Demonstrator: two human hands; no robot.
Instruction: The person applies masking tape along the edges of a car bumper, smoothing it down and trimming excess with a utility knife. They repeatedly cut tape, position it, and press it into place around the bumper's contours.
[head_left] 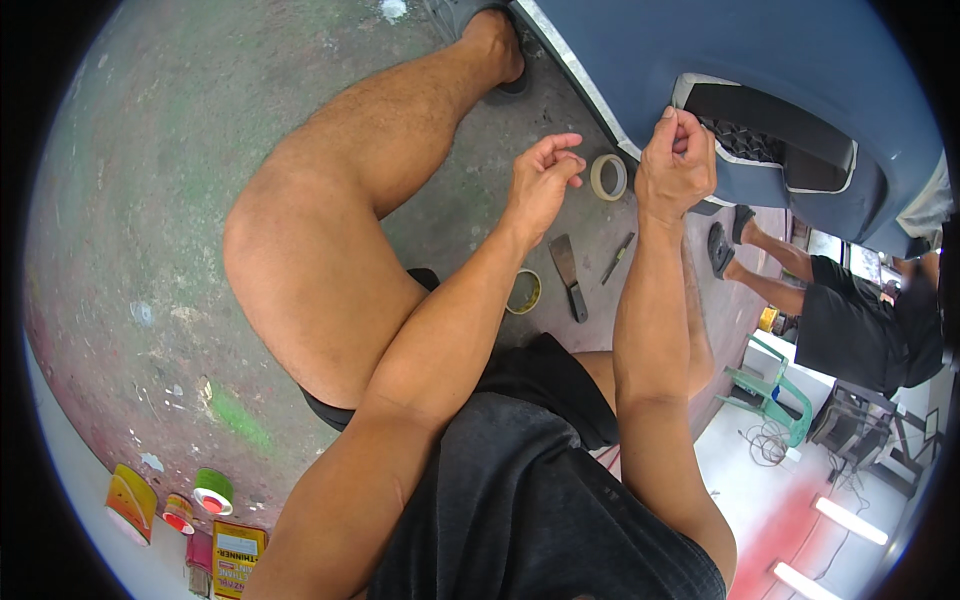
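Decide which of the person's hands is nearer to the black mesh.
Right. The right hand is just left of the mesh; the left hand is farther left, beyond the pale tape roll.

Moderately bright, even light covered the floor (150, 250), shadows soft. Two lit tubes (850, 521) glared beyond its right edge. Fisheye distortion bent the dark-rimmed periphery.

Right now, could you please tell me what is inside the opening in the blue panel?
The opening shows dark mesh and black surfaces. The right hand covers its lower left edge; anything behind the mesh cannot be seen.
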